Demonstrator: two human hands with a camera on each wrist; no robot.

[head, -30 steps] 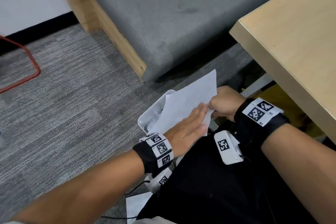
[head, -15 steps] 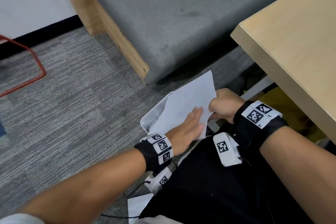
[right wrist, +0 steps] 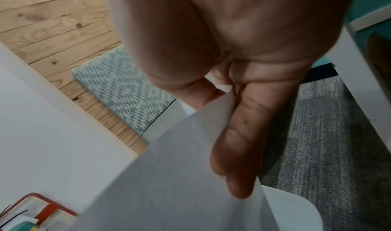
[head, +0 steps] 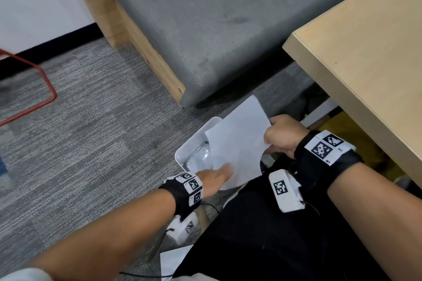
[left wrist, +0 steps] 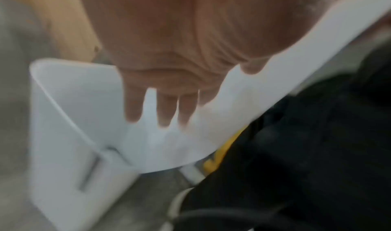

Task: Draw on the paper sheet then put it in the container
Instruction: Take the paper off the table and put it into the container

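Observation:
A white paper sheet (head: 237,141) stands tilted in a white container (head: 194,141) on the carpet beside my knee. My left hand (head: 219,174) lies with straight fingers (left wrist: 167,107) against the sheet's lower part (left wrist: 211,131), inside the container's white wall (left wrist: 63,117); the sheet hides some fingertips in the head view. My right hand (head: 280,137) pinches the sheet's right edge, thumb on one side and fingers (right wrist: 239,142) on the other side of the paper (right wrist: 169,176). The container's rim (right wrist: 296,209) shows below that hand. I see no drawing on the sheet's visible faces.
A grey cushioned bench on a wooden frame (head: 205,18) stands just behind the container. A wooden table (head: 365,52) overhangs on the right. A red metal frame (head: 45,89) lies at the left on grey carpet. Another white sheet (head: 173,262) lies by my black trousers (head: 262,235).
My left hand has slid down the sheet toward me and now sits at its lower edge. The sheet has sunk a little lower into the container; my right hand keeps its pinch.

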